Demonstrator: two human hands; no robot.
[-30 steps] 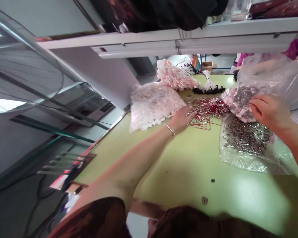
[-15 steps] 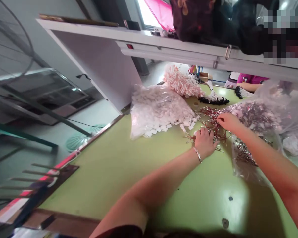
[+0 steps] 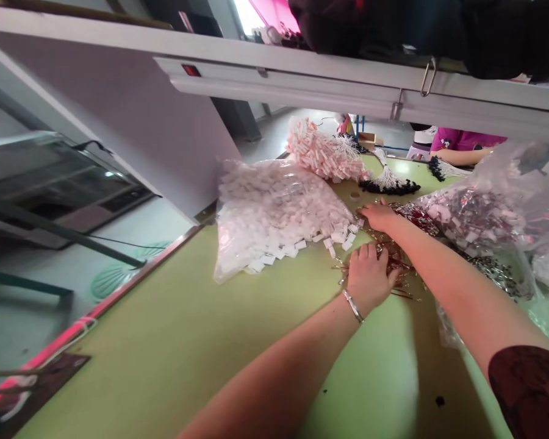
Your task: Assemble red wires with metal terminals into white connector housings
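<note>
Head view: both hands at a loose heap of red-and-silver wire pieces [image 3: 396, 253] on the green desk [image 3: 210, 341].

Left hand [image 3: 368, 277], bracelet [image 3: 353, 306] at the wrist, pressed palm-down on the near side of the heap, fingers [image 3: 370, 251] spread flat and gripping nothing. Right hand [image 3: 377, 214] reaching across to the heap's far side, fingers curled down among the pieces; cannot tell whether anything is pinched. Heap lying toward the far edge of the desk, just beside a clear bag of white tags [image 3: 274, 213] spilling a few onto the desk. Bag of mixed silver pieces [image 3: 480, 216] toward the right edge. Pink-and-white bundle [image 3: 322, 152] and black-tipped tassels [image 3: 388, 182] at the far edge. Another person's pink sleeve [image 3: 462, 141] beyond the desk.
</note>
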